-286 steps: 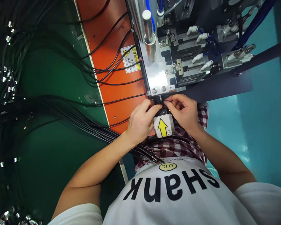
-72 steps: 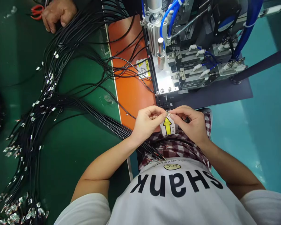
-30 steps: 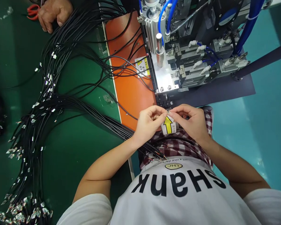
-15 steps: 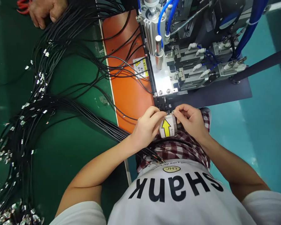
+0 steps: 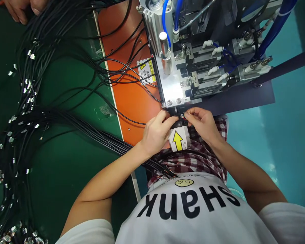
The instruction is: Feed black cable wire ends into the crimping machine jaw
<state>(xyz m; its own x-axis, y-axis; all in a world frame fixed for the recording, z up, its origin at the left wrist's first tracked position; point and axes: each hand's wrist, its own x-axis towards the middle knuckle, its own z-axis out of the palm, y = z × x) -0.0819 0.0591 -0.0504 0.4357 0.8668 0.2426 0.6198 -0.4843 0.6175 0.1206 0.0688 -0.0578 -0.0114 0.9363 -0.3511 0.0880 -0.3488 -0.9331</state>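
Note:
My left hand (image 5: 155, 132) is closed around a thin black cable (image 5: 132, 120) that runs in from the orange plate. Its thumb and forefinger meet just in front of the machine's front edge. Thin coloured wires (image 5: 184, 118) at the cable's end are pinched between the fingertips of my right hand (image 5: 204, 123). Both hands are close to the machine (image 5: 174, 86), above a grey cover with a yellow arrow label (image 5: 178, 140). My fingers partly hide the wire ends.
A bundle of black cables (image 5: 99, 132) crosses the green table (image 5: 73, 169) to my lap. More cables with shiny ends (image 5: 27, 91) lie at the left. The orange plate (image 5: 132, 101) borders the machine. Another person's hand (image 5: 22, 8) is at the top left.
Both hands have moved slightly forward, away from the arrow label and closer to the machine, with the wires. The view has shifted, and the other person's hand is now nearer the corner.

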